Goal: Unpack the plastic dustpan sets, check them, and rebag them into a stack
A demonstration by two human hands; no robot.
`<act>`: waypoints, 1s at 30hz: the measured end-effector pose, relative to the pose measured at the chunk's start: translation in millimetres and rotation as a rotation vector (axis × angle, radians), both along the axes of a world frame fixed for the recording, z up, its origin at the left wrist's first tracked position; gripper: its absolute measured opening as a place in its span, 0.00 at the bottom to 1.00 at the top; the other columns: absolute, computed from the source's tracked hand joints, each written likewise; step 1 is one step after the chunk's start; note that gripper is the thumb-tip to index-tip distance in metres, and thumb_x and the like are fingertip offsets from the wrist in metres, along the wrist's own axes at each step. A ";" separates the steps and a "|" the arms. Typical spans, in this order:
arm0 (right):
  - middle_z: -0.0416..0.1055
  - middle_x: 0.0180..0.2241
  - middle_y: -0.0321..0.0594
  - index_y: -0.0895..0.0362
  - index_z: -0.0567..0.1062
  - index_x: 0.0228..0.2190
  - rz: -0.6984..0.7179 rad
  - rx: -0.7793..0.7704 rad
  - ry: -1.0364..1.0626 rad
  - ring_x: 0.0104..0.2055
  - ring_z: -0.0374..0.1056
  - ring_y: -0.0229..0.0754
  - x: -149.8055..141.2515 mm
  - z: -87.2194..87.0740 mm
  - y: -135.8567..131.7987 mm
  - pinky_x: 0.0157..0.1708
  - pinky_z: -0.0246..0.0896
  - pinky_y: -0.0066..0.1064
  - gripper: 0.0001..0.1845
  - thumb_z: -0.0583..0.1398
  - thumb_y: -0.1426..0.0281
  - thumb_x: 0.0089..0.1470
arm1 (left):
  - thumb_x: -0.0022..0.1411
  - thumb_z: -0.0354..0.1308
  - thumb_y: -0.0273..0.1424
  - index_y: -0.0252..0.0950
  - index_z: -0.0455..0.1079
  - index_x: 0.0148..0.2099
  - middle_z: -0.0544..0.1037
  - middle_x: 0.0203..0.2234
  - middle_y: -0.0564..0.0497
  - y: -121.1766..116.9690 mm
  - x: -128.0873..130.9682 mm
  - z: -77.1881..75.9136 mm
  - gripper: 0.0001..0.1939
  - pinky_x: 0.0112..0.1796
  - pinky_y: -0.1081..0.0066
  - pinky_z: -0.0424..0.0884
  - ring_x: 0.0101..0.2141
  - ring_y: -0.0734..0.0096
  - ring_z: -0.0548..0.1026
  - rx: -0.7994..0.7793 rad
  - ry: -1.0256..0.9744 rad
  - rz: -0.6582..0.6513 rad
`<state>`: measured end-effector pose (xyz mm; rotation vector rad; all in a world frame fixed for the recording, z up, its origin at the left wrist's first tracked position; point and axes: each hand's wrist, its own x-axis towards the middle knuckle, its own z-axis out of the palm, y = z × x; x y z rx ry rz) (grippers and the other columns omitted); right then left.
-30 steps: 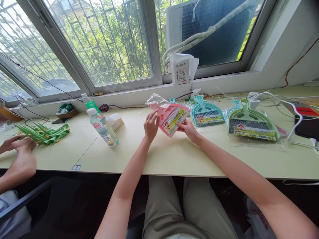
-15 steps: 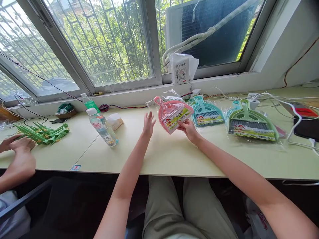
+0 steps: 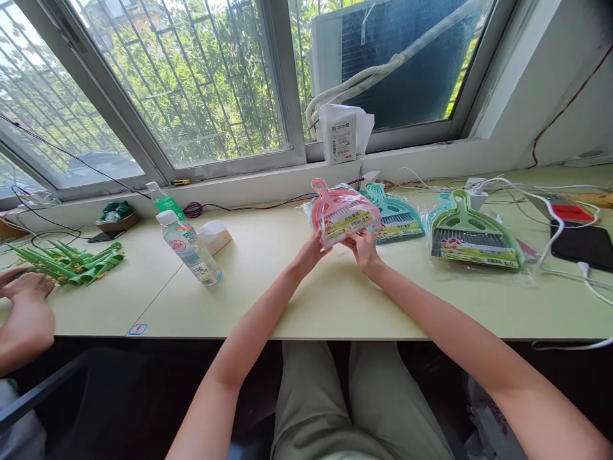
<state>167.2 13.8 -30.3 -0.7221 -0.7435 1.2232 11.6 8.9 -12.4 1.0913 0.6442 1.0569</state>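
Head view, both hands (image 3: 311,252) (image 3: 363,246) gripping pink dustpan (image 3: 341,211)

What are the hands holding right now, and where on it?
Both hands, left hand and right hand, grip the bagged pink dustpan set at its lower, wide edge.

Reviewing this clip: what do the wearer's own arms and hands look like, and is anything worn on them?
Both forearms are bare from the bottom edge of the picture up to the wrists, with no sleeves in view. The left hand and right hand are bare too: no gloves, watch, bracelet or rings can be seen. No markings show. Below the desk edge, the lap is in khaki trousers.
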 end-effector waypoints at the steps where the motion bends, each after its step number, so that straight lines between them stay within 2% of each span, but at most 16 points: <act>1: 0.79 0.34 0.36 0.54 0.74 0.31 0.030 -0.005 -0.019 0.41 0.77 0.46 -1.2 -0.8 -0.1 0.48 0.75 0.45 0.13 0.70 0.68 0.42 | 0.62 0.59 0.48 0.39 0.69 0.57 0.72 0.58 0.44 1.2 -1.6 1.7 0.27 0.59 0.55 0.63 0.62 0.52 0.64 0.014 -0.023 0.049; 3: 0.79 0.34 0.37 0.54 0.74 0.31 0.094 -0.004 -0.058 0.41 0.77 0.47 -4.4 -2.1 -1.2 0.47 0.76 0.46 0.14 0.70 0.67 0.41 | 0.60 0.62 0.46 0.36 0.69 0.57 0.73 0.56 0.43 1.5 -5.1 4.9 0.28 0.59 0.56 0.64 0.60 0.51 0.66 0.059 -0.072 0.106; 5: 0.80 0.34 0.38 0.54 0.75 0.32 0.122 0.010 -0.080 0.41 0.78 0.48 -6.9 -3.0 -2.9 0.47 0.75 0.47 0.15 0.71 0.66 0.41 | 0.59 0.64 0.42 0.34 0.68 0.57 0.74 0.55 0.41 -1.0 -6.4 5.9 0.28 0.59 0.55 0.64 0.59 0.51 0.68 0.084 -0.095 0.110; 11: 0.80 0.37 0.37 0.54 0.75 0.35 0.037 0.058 -0.032 0.44 0.77 0.48 -7.1 -5.9 -6.0 0.48 0.75 0.46 0.17 0.71 0.63 0.42 | 0.58 0.66 0.37 0.40 0.62 0.61 0.70 0.59 0.43 -11.7 -0.9 -0.1 0.30 0.54 0.51 0.71 0.55 0.53 0.72 0.041 0.002 0.040; 18: 0.79 0.39 0.38 0.54 0.75 0.35 0.090 0.054 -0.031 0.44 0.77 0.46 -6.9 -1.4 -4.7 0.50 0.73 0.42 0.17 0.70 0.65 0.41 | 0.54 0.68 0.37 0.40 0.61 0.59 0.71 0.57 0.42 -14.7 -4.9 9.2 0.32 0.45 0.53 0.77 0.52 0.54 0.74 0.092 0.095 0.078; 22: 0.79 0.36 0.36 0.54 0.75 0.34 0.095 0.048 -0.048 0.41 0.77 0.44 -6.4 2.8 -4.9 0.49 0.74 0.42 0.15 0.69 0.68 0.41 | 0.53 0.66 0.33 0.39 0.61 0.57 0.73 0.54 0.44 -12.5 -1.8 8.1 0.31 0.42 0.57 0.78 0.47 0.58 0.76 0.126 0.092 0.160; 27: 0.79 0.33 0.34 0.54 0.73 0.33 0.113 0.023 -0.029 0.39 0.77 0.44 -8.5 3.4 -8.2 0.47 0.75 0.43 0.11 0.65 0.70 0.43 | 0.53 0.58 0.31 0.38 0.63 0.51 0.76 0.46 0.48 -5.0 0.1 3.9 0.22 0.39 0.64 0.77 0.45 0.62 0.76 0.058 0.029 0.353; 30: 0.79 0.34 0.36 0.54 0.72 0.34 0.131 0.015 -0.019 0.39 0.77 0.45 -8.3 3.3 -9.2 0.47 0.75 0.43 0.11 0.64 0.70 0.44 | 0.53 0.58 0.32 0.38 0.63 0.50 0.76 0.45 0.48 -3.6 -2.5 4.7 0.21 0.38 0.67 0.77 0.44 0.63 0.76 0.071 0.054 0.345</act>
